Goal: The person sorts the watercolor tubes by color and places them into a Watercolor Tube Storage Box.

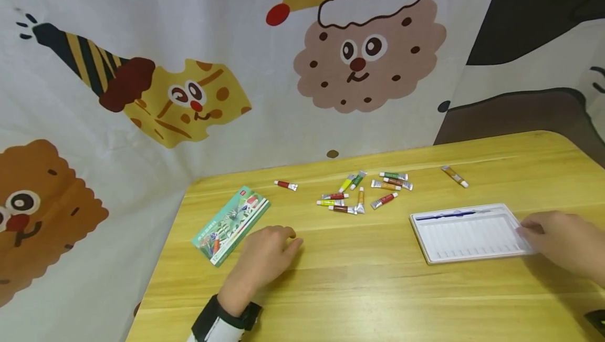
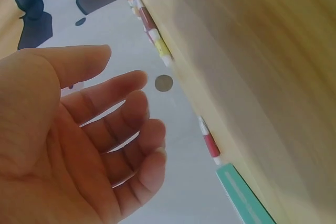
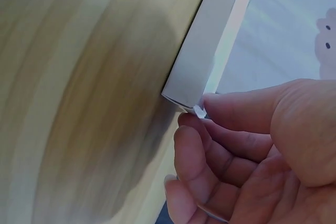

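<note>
On the right of the table lies a white slotted plastic tray [image 1: 472, 234] in a shallow box, with a blue-handled paintbrush [image 1: 446, 216] along its far edge. My right hand [image 1: 562, 242] pinches the tray's right end between thumb and fingers. In the right wrist view, the thumb [image 3: 236, 109] meets the end of the white box [image 3: 194, 56]; how much of the box it grips along with the tray is unclear. My left hand [image 1: 267, 255] is held over the table with its fingers relaxed and holds nothing. Beside it lies a green illustrated paint box [image 1: 231, 225].
Several small paint tubes [image 1: 361, 200] are scattered at the back middle of the table. A red tube [image 1: 285, 185] lies nearer the paint box, and an ochre tube [image 1: 455, 176] lies behind the tray. A cartoon-printed curtain [image 1: 264, 137] hangs behind the table.
</note>
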Action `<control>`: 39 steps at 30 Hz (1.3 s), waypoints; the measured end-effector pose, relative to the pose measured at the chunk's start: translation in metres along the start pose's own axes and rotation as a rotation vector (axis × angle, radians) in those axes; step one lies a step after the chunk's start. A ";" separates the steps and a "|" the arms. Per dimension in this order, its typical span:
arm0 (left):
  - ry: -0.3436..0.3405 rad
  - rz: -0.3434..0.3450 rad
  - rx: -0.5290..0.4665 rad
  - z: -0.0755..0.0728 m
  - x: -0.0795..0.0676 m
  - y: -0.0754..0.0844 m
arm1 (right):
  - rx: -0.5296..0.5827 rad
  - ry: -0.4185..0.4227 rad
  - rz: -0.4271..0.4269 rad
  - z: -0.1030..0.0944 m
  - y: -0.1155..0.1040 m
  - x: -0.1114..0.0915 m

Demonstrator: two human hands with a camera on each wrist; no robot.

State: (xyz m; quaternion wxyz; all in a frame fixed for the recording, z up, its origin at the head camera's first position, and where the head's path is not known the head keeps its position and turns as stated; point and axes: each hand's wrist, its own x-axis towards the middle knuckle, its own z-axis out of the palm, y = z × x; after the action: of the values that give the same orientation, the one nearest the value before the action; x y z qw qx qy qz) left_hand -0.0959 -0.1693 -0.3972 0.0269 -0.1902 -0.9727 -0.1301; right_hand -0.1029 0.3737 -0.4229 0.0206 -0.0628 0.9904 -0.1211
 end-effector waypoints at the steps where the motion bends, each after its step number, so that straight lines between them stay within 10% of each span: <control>1: -0.007 0.002 -0.005 0.000 0.001 0.002 | 0.005 -0.012 -0.002 0.000 -0.003 0.001; 39: -0.171 0.057 -0.054 0.008 0.017 0.039 | 0.198 -0.134 -0.127 0.019 -0.115 0.020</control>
State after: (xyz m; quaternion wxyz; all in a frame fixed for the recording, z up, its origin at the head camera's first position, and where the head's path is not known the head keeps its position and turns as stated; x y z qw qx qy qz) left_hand -0.0970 -0.1260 -0.3941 -0.0577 -0.2288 -0.9618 -0.1390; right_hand -0.1080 0.2562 -0.4142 0.0851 -0.1312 0.9641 -0.2146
